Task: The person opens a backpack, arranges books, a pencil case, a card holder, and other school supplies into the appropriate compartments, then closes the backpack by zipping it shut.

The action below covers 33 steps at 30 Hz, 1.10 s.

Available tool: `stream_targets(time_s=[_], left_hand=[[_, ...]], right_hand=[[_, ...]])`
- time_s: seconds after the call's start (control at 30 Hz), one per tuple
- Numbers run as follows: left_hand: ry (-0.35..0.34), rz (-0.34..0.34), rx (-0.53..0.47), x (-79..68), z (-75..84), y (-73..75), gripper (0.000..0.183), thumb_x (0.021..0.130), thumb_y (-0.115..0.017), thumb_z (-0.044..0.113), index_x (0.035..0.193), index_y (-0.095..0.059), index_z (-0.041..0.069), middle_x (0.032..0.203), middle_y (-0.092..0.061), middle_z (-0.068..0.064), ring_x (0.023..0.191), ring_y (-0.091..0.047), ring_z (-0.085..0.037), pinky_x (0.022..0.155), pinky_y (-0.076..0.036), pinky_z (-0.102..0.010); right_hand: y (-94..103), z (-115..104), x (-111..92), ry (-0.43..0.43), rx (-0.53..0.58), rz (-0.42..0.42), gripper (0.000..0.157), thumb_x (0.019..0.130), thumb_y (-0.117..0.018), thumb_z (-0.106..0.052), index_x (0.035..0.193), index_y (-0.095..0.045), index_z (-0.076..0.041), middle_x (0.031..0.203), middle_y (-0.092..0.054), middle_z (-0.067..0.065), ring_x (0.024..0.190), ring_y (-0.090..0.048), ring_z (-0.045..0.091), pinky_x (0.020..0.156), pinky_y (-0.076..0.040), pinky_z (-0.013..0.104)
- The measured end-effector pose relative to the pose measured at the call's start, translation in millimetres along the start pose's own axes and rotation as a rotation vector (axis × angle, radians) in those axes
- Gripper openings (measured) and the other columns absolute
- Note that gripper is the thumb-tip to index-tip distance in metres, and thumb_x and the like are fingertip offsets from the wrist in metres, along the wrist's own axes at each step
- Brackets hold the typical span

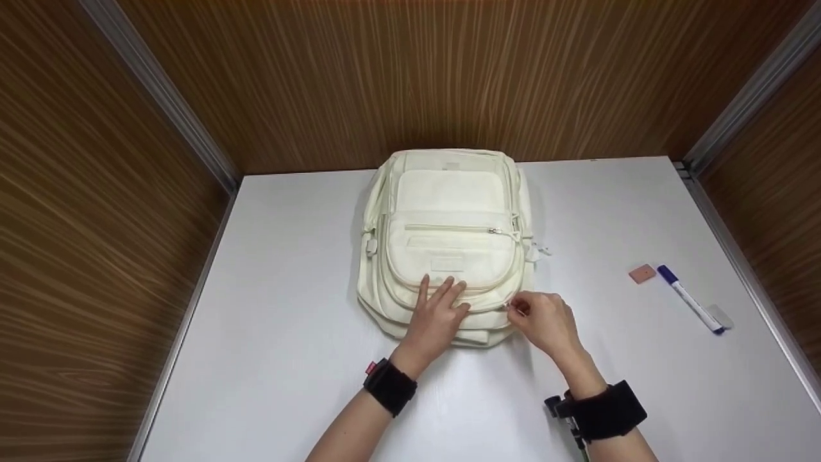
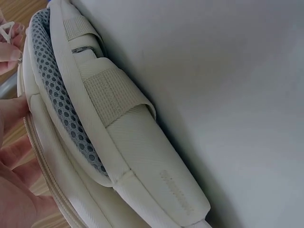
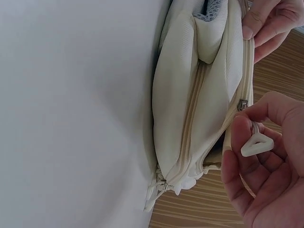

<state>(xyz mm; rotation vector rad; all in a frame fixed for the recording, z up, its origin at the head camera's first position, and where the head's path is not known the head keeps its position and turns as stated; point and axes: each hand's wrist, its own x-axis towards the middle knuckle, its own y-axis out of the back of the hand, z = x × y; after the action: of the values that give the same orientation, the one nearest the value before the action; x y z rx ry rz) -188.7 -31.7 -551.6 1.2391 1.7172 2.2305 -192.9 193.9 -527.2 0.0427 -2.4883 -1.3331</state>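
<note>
A cream backpack (image 1: pixel 449 250) lies on the white table with its front pockets facing up. My left hand (image 1: pixel 436 321) rests on its lower front with fingers spread and fairly straight. In the left wrist view, the thumb of that left hand (image 2: pixel 16 204) touches the zipped edge beside a grey mesh pad (image 2: pixel 61 95). At the bag's lower right, my right hand (image 1: pixel 545 321) pinches a zipper pull (image 3: pixel 258 144) with a white triangular loop. The zipper slider (image 3: pixel 242 104) sits just above the fingertips in the right wrist view, and the seam below it gapes apart.
Right of the backpack lie a small pink piece (image 1: pixel 642 274) and a white marker with a blue cap (image 1: pixel 691 300). A small translucent piece (image 1: pixel 719 316) is beside the marker. Wood-grain panels (image 1: pixel 449 77) enclose the table at the back and sides.
</note>
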Motion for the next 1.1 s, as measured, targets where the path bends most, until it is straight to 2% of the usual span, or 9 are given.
stream_targets(time_s=[0.13,0.3,0.43,0.7,1.1], left_hand=[[0.001,-0.001,0.002,0.6,0.4,-0.4,0.009,0.088,-0.072,0.025,0.084,-0.075,0.017,0.122,-0.065,-0.007,0.120,-0.058,-0.029,0.102,-0.036,-0.062],[-0.001,-0.006,-0.004,0.2,-0.1,0.0,0.008,0.088,-0.072,0.024,0.084,-0.076,0.018,0.122,-0.066,-0.006,0.120,-0.058,-0.028,0.102,-0.036,-0.061],[0.004,-0.011,-0.005,0.0,-0.6,0.6,0.009,0.088,-0.072,0.024,0.084,-0.077,0.018,0.122,-0.066,-0.007,0.120,-0.058,-0.028,0.102,-0.036,-0.062],[0.005,-0.001,-0.032,0.0,-1.2,-0.3,0.010,0.086,-0.074,0.024,0.084,-0.078,0.016,0.121,-0.066,-0.007,0.119,-0.059,-0.029,0.101,-0.037,-0.062],[0.009,-0.033,-0.057,-0.2,-2.0,2.6,0.008,0.087,-0.073,0.021,0.083,-0.077,0.016,0.123,-0.065,-0.009,0.120,-0.058,-0.031,0.101,-0.035,-0.064]], right_hand=[[3.4,6,3,-0.020,-0.015,0.001,0.003,0.076,-0.072,-0.005,0.074,-0.072,-0.007,0.066,-0.066,-0.001,0.058,-0.059,0.015,0.054,-0.048,0.038],[8.9,16,11,-0.039,-0.032,-0.009,0.003,0.083,-0.069,-0.006,0.080,-0.071,-0.005,0.072,-0.067,0.004,0.063,-0.060,0.020,0.056,-0.049,0.040],[10.4,23,20,-0.017,-0.064,0.010,0.004,0.087,-0.069,-0.007,0.085,-0.070,-0.003,0.076,-0.068,0.008,0.067,-0.063,0.025,0.058,-0.050,0.044],[5.8,34,37,0.009,-0.098,0.058,0.005,0.088,-0.069,-0.006,0.087,-0.068,-0.001,0.078,-0.067,0.013,0.068,-0.064,0.031,0.057,-0.049,0.049],[2.2,47,70,0.008,-0.087,0.090,0.008,0.091,-0.066,-0.006,0.091,-0.068,0.001,0.081,-0.068,0.017,0.071,-0.065,0.035,0.058,-0.050,0.050]])
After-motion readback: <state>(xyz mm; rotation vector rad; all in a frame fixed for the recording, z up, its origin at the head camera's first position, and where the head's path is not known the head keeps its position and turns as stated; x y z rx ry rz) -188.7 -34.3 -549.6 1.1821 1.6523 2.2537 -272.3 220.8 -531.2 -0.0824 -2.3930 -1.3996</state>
